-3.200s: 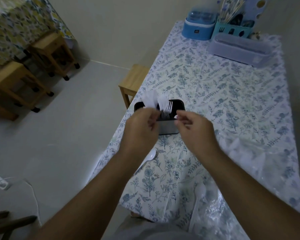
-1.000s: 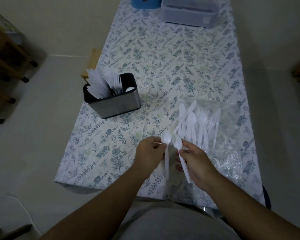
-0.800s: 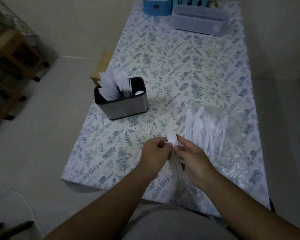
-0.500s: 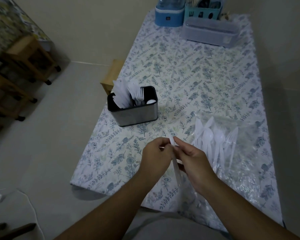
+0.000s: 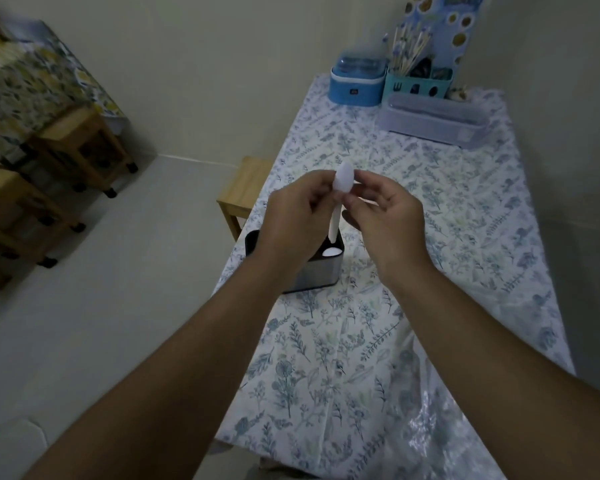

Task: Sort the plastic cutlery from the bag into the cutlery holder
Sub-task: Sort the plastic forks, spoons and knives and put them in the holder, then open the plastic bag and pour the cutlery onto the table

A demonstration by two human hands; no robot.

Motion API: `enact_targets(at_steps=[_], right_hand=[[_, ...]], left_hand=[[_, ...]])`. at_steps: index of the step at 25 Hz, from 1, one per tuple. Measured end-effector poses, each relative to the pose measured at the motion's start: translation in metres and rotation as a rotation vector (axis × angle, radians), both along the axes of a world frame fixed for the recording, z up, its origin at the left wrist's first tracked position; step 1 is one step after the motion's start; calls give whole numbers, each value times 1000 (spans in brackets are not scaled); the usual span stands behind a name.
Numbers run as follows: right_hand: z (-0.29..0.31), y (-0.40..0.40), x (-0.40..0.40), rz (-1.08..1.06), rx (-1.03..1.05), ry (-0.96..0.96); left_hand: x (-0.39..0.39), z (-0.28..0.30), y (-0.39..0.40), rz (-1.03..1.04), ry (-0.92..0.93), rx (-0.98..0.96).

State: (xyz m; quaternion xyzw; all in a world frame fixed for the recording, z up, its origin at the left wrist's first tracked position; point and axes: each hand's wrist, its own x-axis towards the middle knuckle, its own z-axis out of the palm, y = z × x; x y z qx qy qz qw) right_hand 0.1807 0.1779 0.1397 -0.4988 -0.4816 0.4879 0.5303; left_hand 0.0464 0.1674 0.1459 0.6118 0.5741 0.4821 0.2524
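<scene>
Two hands, left [image 5: 297,216] and right [image 5: 385,220], both pinching one white spoon [image 5: 340,195] above one holder [image 5: 321,275].

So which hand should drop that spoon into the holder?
Left, probably. The left hand hangs right over the holder and pinches the spoon bowl-up, handle down toward the right-end slot. The right hand sits off to the side.
</scene>
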Motion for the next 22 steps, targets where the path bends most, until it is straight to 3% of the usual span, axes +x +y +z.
enact_targets(at_steps=[3,6,10,12,18,22], right_hand=[[-15,9,-7,-3,-41,-30],[-39,8,-3,34,-86,-242],[-57,-19,27,61,-80,-420],[-74,-46,53,162,-92,-553],[-151,-144,154,275,-107,-1026],[-164,-212,208,293,-119,-1196]], left_hand=[[-1,-13,7,26,77,-89],[2,-26,6,62,177,-251],[16,-37,-19,85,112,-34],[33,-60,-45,-37,155,13],[101,-165,-129,-529,237,-219],[124,-207,-162,-786,669,-245]])
